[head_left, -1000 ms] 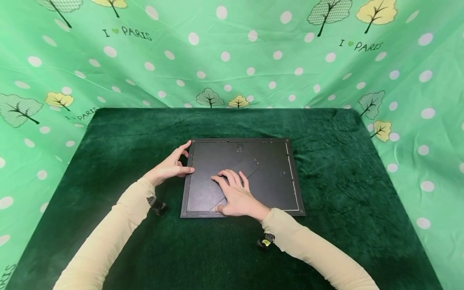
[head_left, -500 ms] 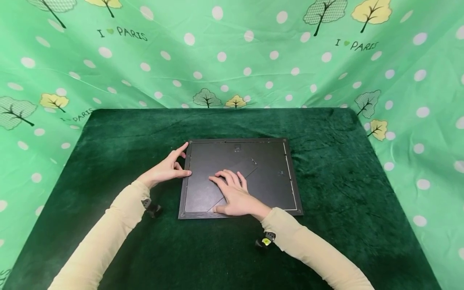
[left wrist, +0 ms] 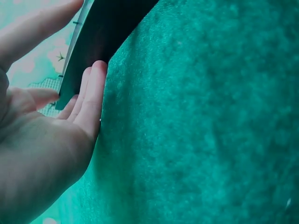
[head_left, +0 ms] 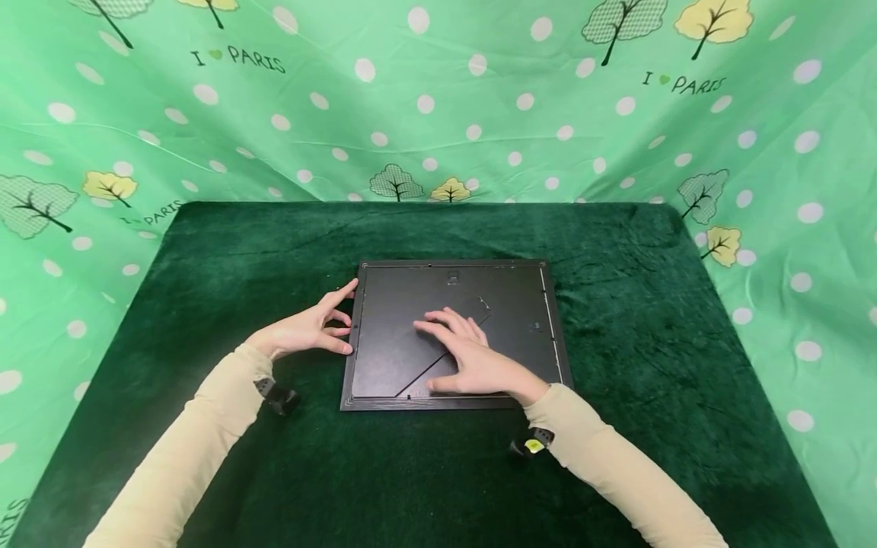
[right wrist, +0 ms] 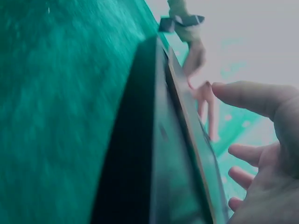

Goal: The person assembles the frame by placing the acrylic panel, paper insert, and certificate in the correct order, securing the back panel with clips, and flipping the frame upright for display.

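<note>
A black picture frame lies with its backing board up on the green cloth. At its left side my left hand touches the edge with spread fingertips and thumb. In the left wrist view, straight fingers lie along the frame's side. My right hand hovers over the lower middle of the backing, fingers spread and loosely bent, holding nothing. It partly covers the diagonal line of the stand leg. From the right wrist, its thumb and fingers stand apart from the frame's front edge.
Dark green plush cloth covers the table on all sides of the frame. A light green curtain with dots and trees hangs behind and at both sides. Small hardware sits on the backing near the far edge.
My right hand has risen off the backing and shifted right, uncovering a small tab at the near edge. My left hand has slid slightly nearer along the left edge.
</note>
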Demonstrator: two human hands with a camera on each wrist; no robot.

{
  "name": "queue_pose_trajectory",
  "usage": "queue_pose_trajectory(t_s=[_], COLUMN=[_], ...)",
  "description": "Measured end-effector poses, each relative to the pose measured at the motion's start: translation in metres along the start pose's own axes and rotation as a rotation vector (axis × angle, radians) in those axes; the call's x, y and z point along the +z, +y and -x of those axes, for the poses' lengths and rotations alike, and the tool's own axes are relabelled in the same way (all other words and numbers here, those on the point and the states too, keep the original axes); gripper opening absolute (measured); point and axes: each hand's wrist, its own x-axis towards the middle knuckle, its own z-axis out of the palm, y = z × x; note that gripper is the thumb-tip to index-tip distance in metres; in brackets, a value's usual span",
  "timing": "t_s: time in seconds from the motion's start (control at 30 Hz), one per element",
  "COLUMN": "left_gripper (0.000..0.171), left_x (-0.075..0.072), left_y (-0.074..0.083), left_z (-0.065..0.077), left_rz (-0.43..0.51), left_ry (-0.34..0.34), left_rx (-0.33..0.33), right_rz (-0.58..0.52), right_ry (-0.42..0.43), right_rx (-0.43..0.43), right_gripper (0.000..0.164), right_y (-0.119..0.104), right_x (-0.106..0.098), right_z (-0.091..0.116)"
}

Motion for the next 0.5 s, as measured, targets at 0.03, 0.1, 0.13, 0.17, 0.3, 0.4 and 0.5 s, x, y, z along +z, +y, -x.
queue_pose_trajectory(t_s=[0.03,0.1,0.13,0.17,0.3,0.4,0.5], left_gripper=[0.113,0.114,0.114,0.114,0.114,0.114,0.114], left_x=[0.001,0.002,0.003,0.004,0.005,0.005,0.005], left_y=[0.0,0.001,0.001,0.001,0.002,0.001,0.001], left_z=[0.0,0.0,0.0,0.0,0.0,0.0,0.0], left_rz=[-0.006,-0.025,-0.033,-0.039,-0.05,-0.058,-0.058], left_ry=[0.004,0.012,0.019,0.026,0.043,0.054,0.058], left_rx=[-0.003,0.002,0.002,0.001,0.007,0.011,0.02], right_rz=[0.0,0.012,0.021,0.034,0.082,0.1,0.086], right_ry=[0.007,0.027,0.037,0.05,0.097,0.14,0.162], right_rx=[0.001,0.009,0.017,0.026,0.074,0.158,0.284], right_gripper=[0.081,0.081,0.081,0.08,0.079,0.083,0.093], right_y=[0.002,0.008,0.012,0.015,0.03,0.048,0.067], right_x=[-0.004,-0.013,-0.018,-0.022,-0.044,-0.063,-0.082], right_z=[0.003,0.01,0.014,0.019,0.043,0.062,0.082])
